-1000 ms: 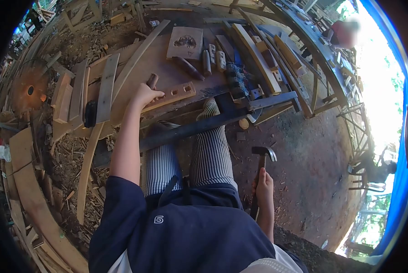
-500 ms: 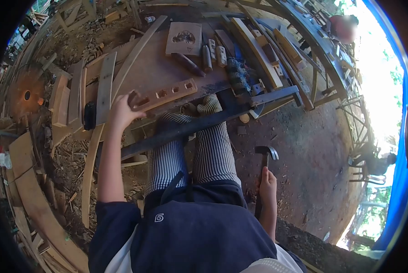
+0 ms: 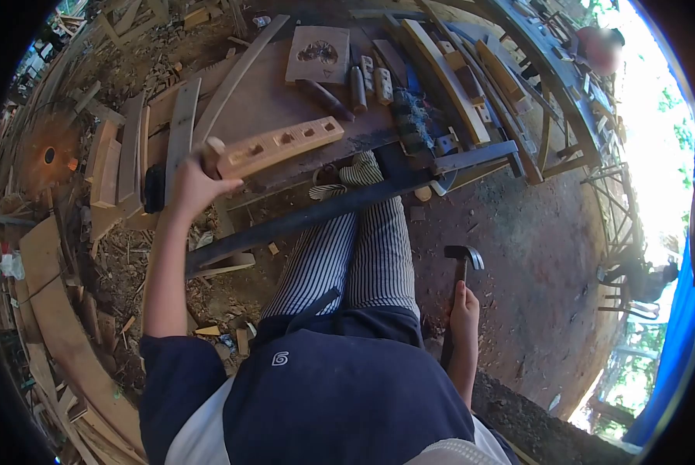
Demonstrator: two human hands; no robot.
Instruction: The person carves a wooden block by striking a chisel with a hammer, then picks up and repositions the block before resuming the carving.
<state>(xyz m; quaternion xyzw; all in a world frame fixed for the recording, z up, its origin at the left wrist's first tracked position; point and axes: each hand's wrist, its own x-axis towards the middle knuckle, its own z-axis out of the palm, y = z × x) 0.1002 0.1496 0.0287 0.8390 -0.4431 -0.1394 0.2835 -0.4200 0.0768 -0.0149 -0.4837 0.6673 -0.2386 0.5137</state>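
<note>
My left hand [image 3: 199, 184] is closed around the near end of a wooden block [image 3: 289, 145] with several square holes cut in its face. The block tilts up a little over the edge of the low worktable [image 3: 254, 85]. On my right, my right hand [image 3: 464, 308] grips a claw hammer [image 3: 464, 258] by its wooden handle, head upward, beside my thigh. Beyond the block lie a dark tapered wooden piece [image 3: 326, 100], a short round wooden piece [image 3: 358, 89] and a board with a carved hollow [image 3: 317, 54].
A long dark beam [image 3: 301, 217] crosses in front of my legs. Planks [image 3: 444, 81] and a bundle of blue-green netting [image 3: 413, 124] lie at the right of the worktable. An orange round machine [image 3: 49, 155] stands at left. Wood scraps litter the ground.
The holed block has been lifted off the worktable edge in my left hand and tilted. My legs have shifted to the right, and the hammer stays in my right hand.
</note>
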